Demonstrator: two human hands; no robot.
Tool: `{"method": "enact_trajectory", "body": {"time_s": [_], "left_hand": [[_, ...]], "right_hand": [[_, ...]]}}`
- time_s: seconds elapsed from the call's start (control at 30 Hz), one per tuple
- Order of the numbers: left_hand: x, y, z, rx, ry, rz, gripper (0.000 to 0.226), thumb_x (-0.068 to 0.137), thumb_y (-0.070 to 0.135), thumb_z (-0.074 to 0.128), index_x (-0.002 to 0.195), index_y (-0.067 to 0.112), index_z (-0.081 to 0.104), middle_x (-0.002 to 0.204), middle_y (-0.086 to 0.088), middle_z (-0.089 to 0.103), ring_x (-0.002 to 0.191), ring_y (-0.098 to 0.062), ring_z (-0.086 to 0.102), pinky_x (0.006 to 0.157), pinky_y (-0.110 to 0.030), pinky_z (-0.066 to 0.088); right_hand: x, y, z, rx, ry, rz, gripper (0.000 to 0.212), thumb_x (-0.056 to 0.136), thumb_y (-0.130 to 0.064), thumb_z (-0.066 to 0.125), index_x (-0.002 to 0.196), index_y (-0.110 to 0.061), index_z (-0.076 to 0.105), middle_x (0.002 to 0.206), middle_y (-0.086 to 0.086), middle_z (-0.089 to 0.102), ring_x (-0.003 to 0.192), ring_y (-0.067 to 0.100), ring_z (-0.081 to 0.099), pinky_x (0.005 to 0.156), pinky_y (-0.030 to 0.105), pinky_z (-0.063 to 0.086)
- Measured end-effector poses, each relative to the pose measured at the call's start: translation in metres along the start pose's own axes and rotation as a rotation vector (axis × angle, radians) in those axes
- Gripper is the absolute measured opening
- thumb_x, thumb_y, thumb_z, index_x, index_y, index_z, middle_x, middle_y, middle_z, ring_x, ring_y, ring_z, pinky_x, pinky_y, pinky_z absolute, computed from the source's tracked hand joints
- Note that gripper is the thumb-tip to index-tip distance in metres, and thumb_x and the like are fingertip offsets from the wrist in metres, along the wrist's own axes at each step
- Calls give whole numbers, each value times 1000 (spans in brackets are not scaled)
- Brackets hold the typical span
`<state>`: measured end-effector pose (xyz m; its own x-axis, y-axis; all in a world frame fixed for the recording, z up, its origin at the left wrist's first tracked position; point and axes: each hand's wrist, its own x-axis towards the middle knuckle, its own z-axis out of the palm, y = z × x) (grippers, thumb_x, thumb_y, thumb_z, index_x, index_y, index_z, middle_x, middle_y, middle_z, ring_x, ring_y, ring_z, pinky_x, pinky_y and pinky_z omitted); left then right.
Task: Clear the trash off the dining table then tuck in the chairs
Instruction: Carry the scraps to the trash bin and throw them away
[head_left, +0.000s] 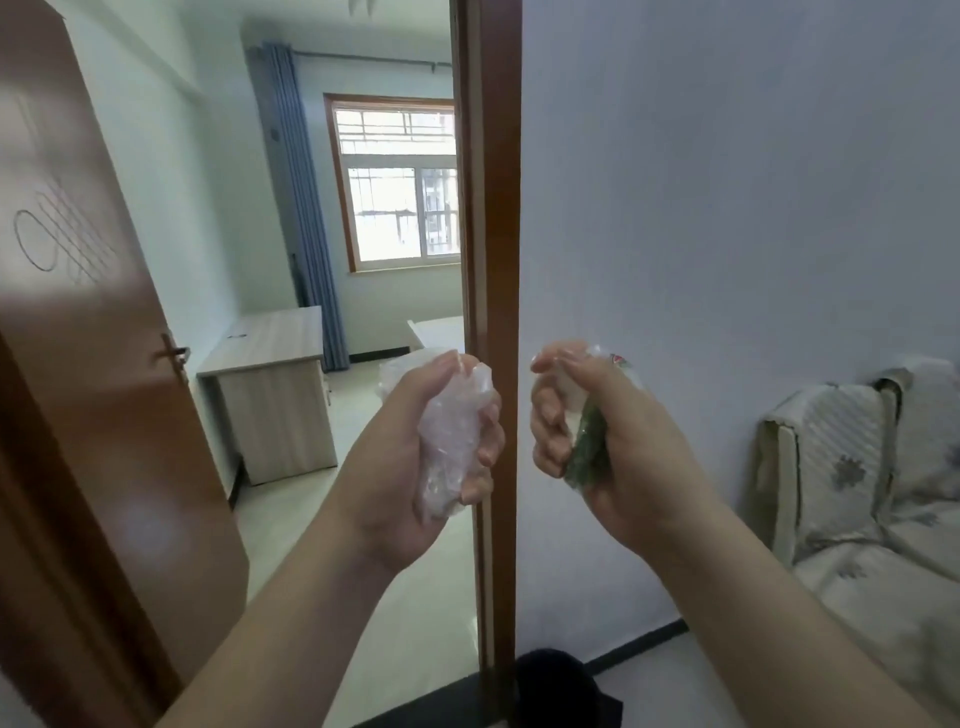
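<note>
Left hand (441, 441) curled round clear plastic wrap (449, 457); right hand (582, 431) clutching green wrapper (589, 454) — both centre frame. Release over black bin (558, 686), bottom centre — keep fists tight until above.

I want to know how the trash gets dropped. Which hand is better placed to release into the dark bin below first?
Probably the right hand, gripping the green wrapper: the black bin sits nearly under it. The left hand, holding clear plastic, is further off.
</note>
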<state>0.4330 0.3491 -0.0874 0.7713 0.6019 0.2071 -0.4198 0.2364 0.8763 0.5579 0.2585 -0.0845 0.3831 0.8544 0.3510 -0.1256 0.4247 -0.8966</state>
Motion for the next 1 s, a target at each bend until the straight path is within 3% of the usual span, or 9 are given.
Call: {"method": "enact_trajectory", "body": {"time_s": [0.33,0.47,0.67,0.77,1.0], "left_hand": [[126,15,-83,-56,-194,-18,23,80,38,57,86,16,57,71,-6,54,52,-15,47,36,-17,33],[173,-7,-92,-81,-287,-89,22,78,38,60,85,17,58,72,-6,51,53,-15,45,39,-18,29],[227,-63,-84,-131,-426,-151,20,83,32,58,85,13,54,70,-8,51,50,-15,46,38,-16,35],[255,-93,-75,-109,-402,-205,19,84,32,54,84,13,54,69,-7,51,49,-14,45,37,-15,35],[319,-170,-59,19,-305,-307,19,88,32,53,84,13,53,70,-6,53,50,-14,46,39,-17,33]], "right_hand": [[116,52,-1,-39,107,-69,19,89,-30,57,81,-13,58,59,3,48,45,12,43,43,21,39],[135,65,-30,-21,204,-86,16,87,-29,56,84,-13,57,60,2,48,44,12,43,43,20,38],[145,94,-98,23,304,-106,13,83,-30,60,81,-18,61,61,1,48,43,13,42,43,21,37],[149,110,-137,69,293,-115,15,78,-31,67,82,-17,61,61,2,48,42,12,42,43,20,36],[176,149,-236,158,380,-61,11,87,-24,55,82,-16,61,57,1,43,41,12,35,41,19,30]]}}
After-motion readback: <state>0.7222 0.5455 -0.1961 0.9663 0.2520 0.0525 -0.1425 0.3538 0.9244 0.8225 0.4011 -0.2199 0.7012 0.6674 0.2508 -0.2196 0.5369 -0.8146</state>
